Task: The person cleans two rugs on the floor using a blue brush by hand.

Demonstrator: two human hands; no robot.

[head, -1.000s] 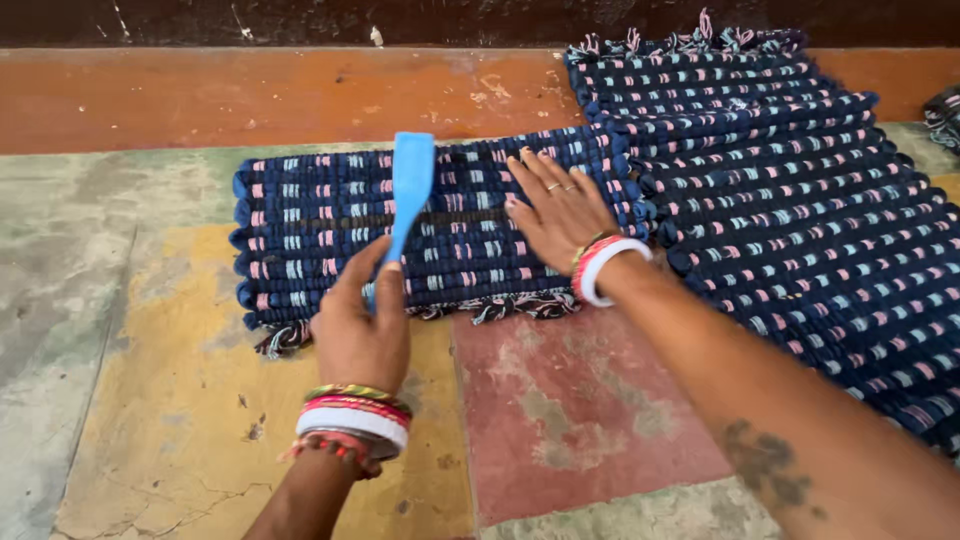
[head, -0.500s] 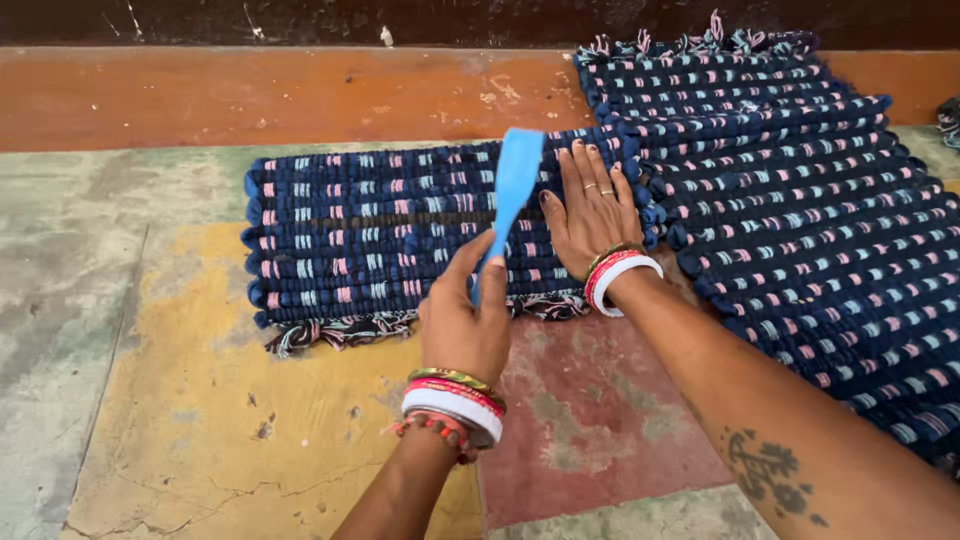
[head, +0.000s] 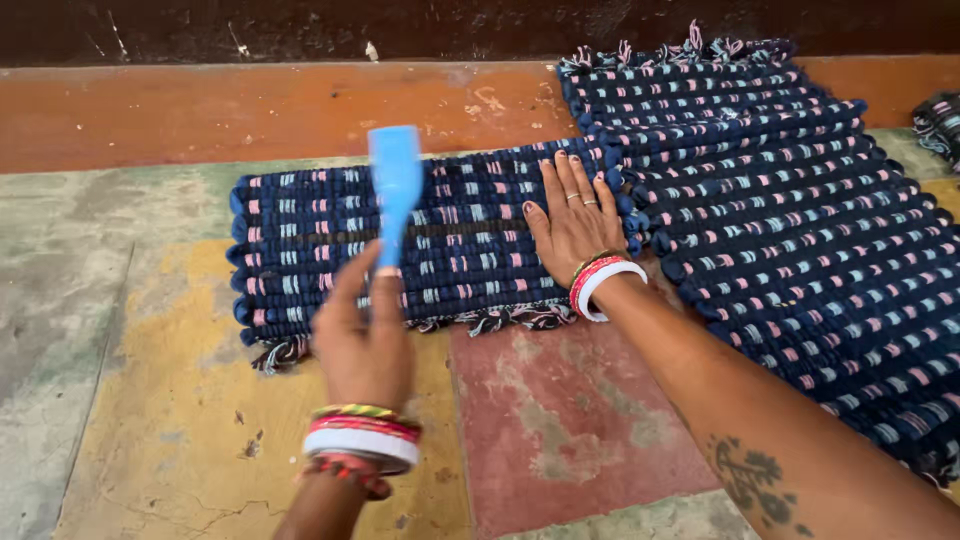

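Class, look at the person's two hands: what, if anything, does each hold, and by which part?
The left hand holds a blue flat tool by its narrow lower end. The right hand holds nothing; it lies flat on the folded woven mat.

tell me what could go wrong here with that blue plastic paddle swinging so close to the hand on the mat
The flat blue plastic paddle in the left hand is blurred with motion, so a stray swing might strike the right hand pressed flat on the folded navy woven mat. The mat's fringed near edge looks loose; the paddle could snag it.
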